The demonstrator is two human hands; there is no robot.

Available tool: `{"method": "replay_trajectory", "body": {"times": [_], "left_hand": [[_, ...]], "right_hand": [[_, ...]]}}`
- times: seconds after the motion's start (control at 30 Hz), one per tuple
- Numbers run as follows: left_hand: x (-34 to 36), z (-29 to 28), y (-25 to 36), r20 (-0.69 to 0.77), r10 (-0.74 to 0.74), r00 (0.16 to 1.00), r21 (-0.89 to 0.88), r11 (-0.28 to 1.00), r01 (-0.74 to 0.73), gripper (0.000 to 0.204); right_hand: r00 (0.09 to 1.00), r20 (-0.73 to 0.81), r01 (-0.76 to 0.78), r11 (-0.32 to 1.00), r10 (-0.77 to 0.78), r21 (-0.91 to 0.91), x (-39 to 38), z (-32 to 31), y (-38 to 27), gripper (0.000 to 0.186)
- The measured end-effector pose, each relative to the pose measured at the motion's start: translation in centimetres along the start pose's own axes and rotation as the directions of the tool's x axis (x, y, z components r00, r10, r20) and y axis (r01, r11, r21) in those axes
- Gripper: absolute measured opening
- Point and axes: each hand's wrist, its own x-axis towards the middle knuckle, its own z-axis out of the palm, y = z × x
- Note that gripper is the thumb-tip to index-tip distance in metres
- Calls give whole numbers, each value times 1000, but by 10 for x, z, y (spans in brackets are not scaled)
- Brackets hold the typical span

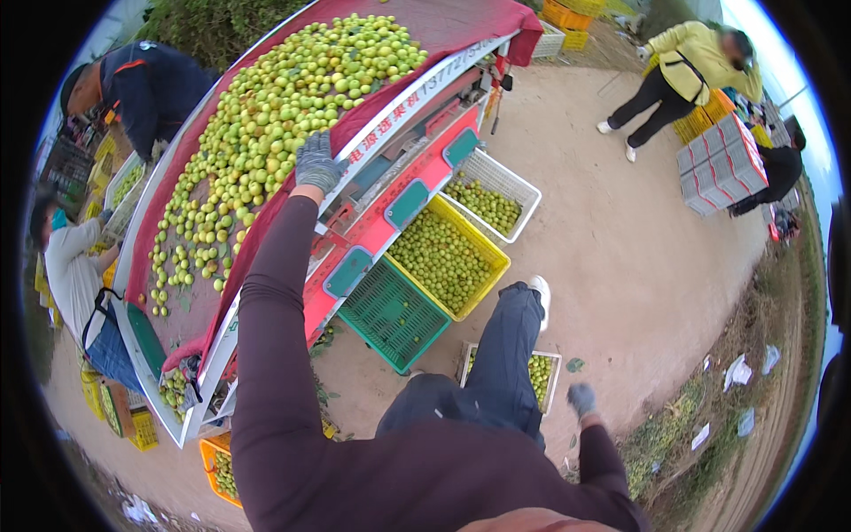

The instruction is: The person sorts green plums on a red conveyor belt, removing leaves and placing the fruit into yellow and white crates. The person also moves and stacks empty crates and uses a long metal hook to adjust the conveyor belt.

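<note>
My left hand [319,163], in a grey knit glove, lies on the near rim of a long sorting table with its fingers and thumb apart. Beside it, small round green fruits [297,84] are spread thickly over the table's dark red cloth [461,19]. Down at my right side hangs my right hand [582,400], also in a grey glove, away from any object; its finger posture is too small to make out. Below the table's chutes stand a white crate [523,189] and a yellow crate [498,277], both holding fruits, and a green crate [377,341] with only a few.
A white crate [556,377] of fruits sits by my legs, an orange crate [210,461] at the table's lower end. Two people work along the far left side. At the right, one person stands and another is by stacked grey crates [722,166]. Litter [737,372] lies on the verge.
</note>
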Motion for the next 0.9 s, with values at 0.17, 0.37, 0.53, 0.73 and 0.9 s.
{"method": "replay_trajectory", "body": {"times": [0.17, 0.37, 0.53, 0.73, 0.9], "left_hand": [[17, 19, 18, 5, -33, 999, -38, 999, 33, 90], [13, 46, 32, -329, -157, 931, -137, 984, 117, 80], [8, 62, 22, -232, -206, 951, 64, 972, 227, 67], [0, 67, 11, -139, -221, 965, 153, 958, 241, 65], [-3, 70, 8, -122, -227, 966, 182, 952, 246, 65]], "right_hand": [[959, -115, 277, 943, -260, 184, 169, -90, -198, 27], [647, -218, 703, 683, -730, -201, 425, -158, -561, 31], [315, -313, 895, 390, -896, -217, 584, -136, -826, 42], [519, -328, 843, 536, -789, 46, 649, -87, -965, 51], [556, -312, 801, 597, -771, -50, 640, -87, -989, 35]]}}
